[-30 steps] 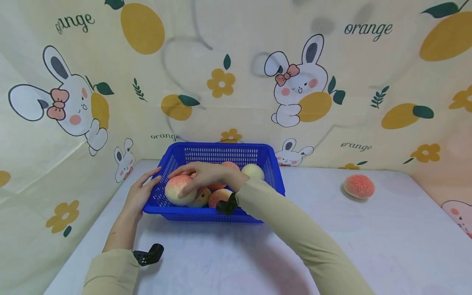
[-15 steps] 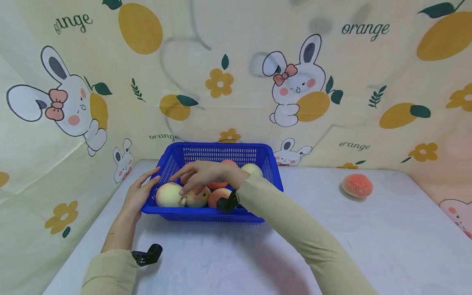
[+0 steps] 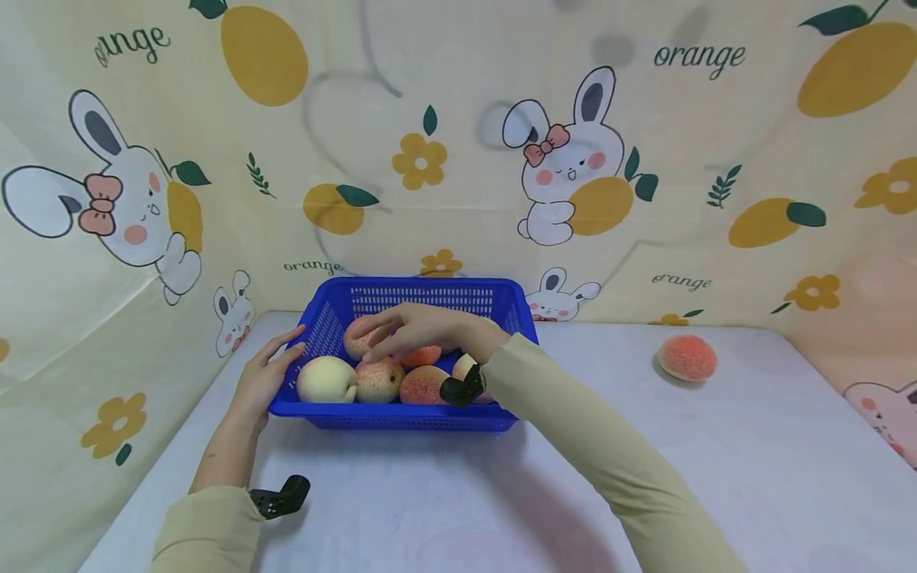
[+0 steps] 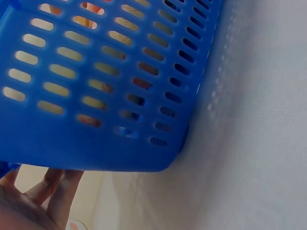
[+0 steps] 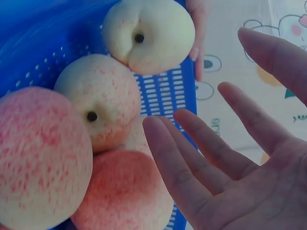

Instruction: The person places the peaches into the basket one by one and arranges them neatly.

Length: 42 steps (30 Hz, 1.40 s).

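Observation:
A blue plastic basket (image 3: 415, 420) with slotted walls stands on the table and holds several peaches. My left hand (image 3: 261, 380) grips its left rim; in the left wrist view, the fingers (image 4: 64, 194) show at the rim beyond the slotted wall. A pale peach (image 3: 327, 379) lies in the basket's front left corner, beside a speckled peach (image 3: 380, 380) and a redder one (image 3: 423, 385). Above the fruit hovers my right hand (image 3: 423, 328), fingers spread and holding nothing. In the right wrist view its fingers (image 5: 168, 158) are apart from the peaches. My right hand and wrist partly hide the fruit behind them.
A single pinkish-red peach (image 3: 688, 358) lies on the white table (image 3: 401, 501), right of the basket. A patterned cloth (image 3: 458, 159) with rabbits and oranges hangs behind and at the sides. Black wrist-worn devices (image 3: 282, 497) are on both arms.
My right hand has let go of the pale peach, which now rests in the basket's front left corner. That hand has risen and drawn a little right. The left hand stays on the rim.

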{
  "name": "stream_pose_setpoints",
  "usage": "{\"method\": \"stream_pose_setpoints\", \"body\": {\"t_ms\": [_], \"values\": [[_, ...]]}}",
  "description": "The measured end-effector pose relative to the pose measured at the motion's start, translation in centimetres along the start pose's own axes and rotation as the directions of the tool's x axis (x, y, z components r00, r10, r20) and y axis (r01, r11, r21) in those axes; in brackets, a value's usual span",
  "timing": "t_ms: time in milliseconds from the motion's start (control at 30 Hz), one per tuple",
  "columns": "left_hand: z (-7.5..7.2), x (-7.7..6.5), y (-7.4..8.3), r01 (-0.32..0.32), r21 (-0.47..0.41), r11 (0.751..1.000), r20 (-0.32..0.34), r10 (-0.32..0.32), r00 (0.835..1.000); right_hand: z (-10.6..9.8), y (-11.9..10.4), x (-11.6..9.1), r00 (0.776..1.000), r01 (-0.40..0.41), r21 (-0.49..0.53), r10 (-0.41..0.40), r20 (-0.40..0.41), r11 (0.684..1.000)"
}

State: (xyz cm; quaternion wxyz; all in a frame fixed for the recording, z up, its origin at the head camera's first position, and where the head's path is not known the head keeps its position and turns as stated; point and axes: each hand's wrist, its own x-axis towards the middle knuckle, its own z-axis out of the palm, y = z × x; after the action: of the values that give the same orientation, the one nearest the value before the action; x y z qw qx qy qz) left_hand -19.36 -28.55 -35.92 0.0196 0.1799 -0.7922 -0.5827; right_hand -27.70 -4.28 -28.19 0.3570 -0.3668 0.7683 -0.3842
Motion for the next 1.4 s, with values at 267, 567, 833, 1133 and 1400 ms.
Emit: {"method": "stream_pose_setpoints", "body": {"t_ms": [267,567,833,1133,1400], "values": [[0.0,0.1,-0.1,0.004,0.005,1.0,0.005,-0.004,1.0,-0.7,0.8,-1.2,0.997,-0.037,-0.051,0.033,-0.066,0.998],[0.1,0.1,-0.1,0.005,0.021,1.0,0.008,-0.005,1.0,-1.8,2.5,-3.7,0.995,-0.021,0.025,0.023,-0.096,0.999],[0.0,0.0,-0.2,0.006,0.028,1.0,0.011,-0.007,1.0,-3.0,4.4,-6.2,0.986,-0.032,0.07,0.043,-0.16,0.997],[0.0,-0.1,0.0,0.014,0.024,1.0,0.021,-0.014,1.0,-3.8,5.5,-8.5,0.983,-0.02,0.095,0.037,-0.183,0.995],[0.1,-0.2,-0.2,0.043,0.035,0.998,0.038,-0.044,0.998,-4.3,6.3,-9.8,0.975,-0.034,0.101,0.055,-0.215,0.994]]}}
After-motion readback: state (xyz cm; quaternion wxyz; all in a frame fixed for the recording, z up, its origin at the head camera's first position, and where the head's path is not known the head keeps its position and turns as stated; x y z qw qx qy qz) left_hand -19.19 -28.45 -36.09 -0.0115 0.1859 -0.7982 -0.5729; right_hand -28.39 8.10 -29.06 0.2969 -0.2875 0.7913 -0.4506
